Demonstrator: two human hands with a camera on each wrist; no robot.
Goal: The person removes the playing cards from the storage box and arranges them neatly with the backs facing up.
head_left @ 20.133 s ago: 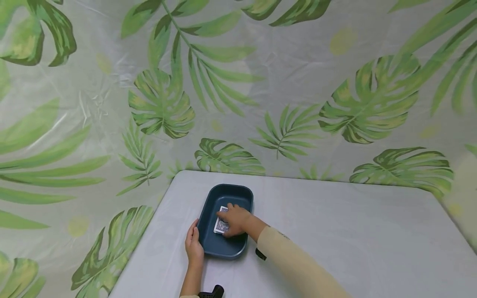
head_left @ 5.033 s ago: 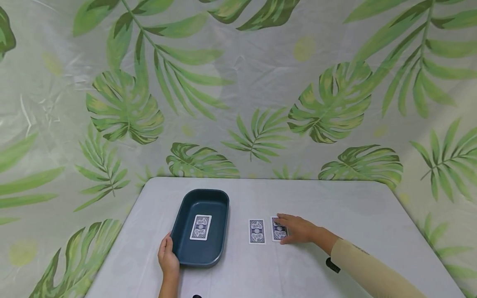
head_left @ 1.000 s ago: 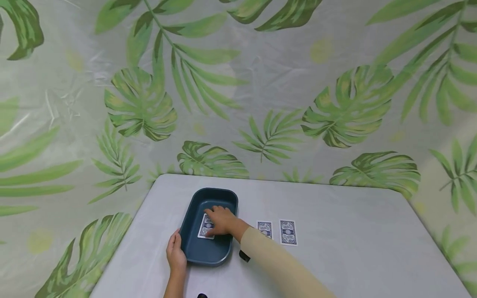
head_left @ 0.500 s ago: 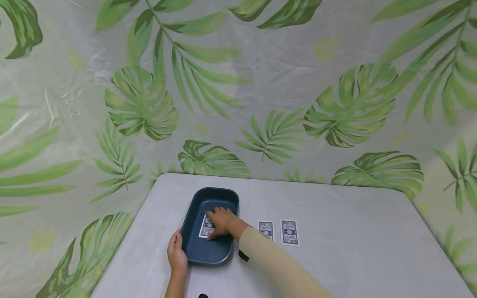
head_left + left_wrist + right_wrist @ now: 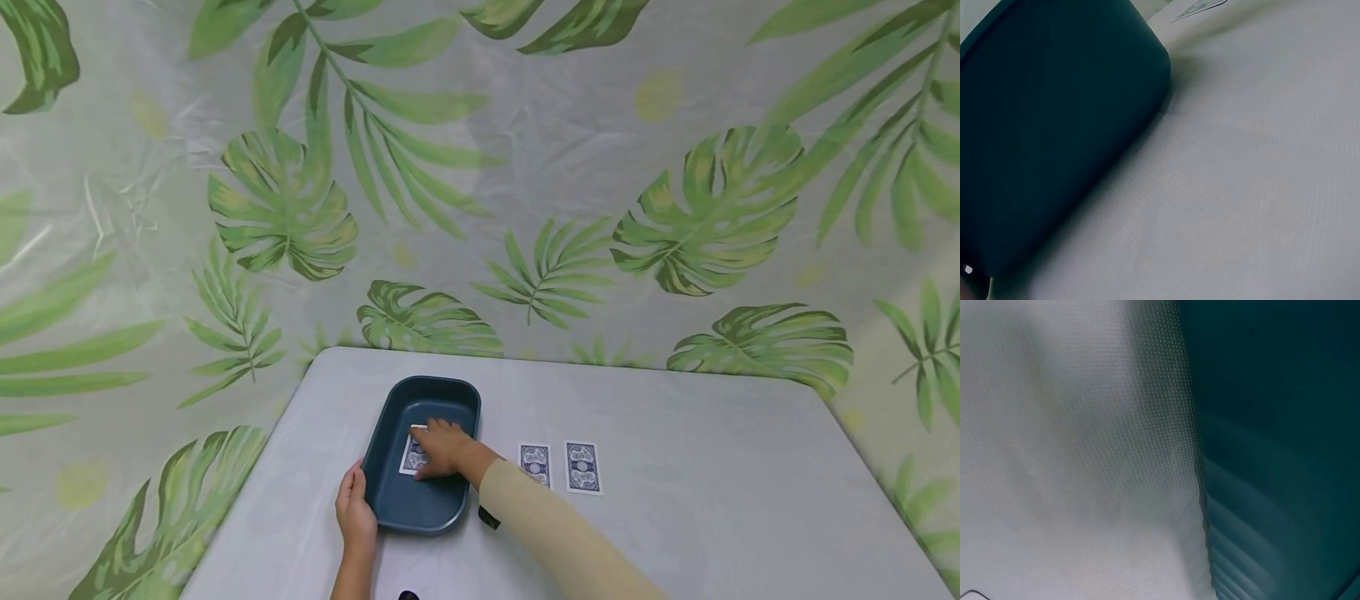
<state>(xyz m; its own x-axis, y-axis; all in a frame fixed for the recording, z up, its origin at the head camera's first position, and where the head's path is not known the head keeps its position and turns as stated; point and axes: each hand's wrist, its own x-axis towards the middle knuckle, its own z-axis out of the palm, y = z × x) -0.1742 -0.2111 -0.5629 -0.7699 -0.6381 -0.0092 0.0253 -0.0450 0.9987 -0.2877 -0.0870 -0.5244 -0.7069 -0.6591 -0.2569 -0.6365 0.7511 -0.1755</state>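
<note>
A dark blue tray (image 5: 420,510) stands on the white-covered table, its wall (image 5: 1066,125) filling much of the left wrist view. My left hand (image 5: 355,508) holds the tray's left side from outside, below the rim. Inside the tray lies a playing card (image 5: 414,458), blue patterned back up. My right hand (image 5: 448,446) reaches over the tray's right rim and pinches this card, thumb at its near end, forefinger at its far end. The hand covers the card's right part. In the right wrist view only the tray's wall (image 5: 1285,394) and the cloth show.
Two more playing cards (image 5: 582,467) (image 5: 535,461) lie back up on the cloth right of the tray; my right sleeve (image 5: 555,533) overlaps the nearer one. A leaf-patterned sheet (image 5: 555,167) hangs behind the table (image 5: 712,467). Small black devices (image 5: 489,518) sit at my wrists.
Twenty seconds ago no cards lay on the cloth. Five seconds ago my right hand was at the rightmost card; since then it has moved left into the tray. The last second shows only slight motion.
</note>
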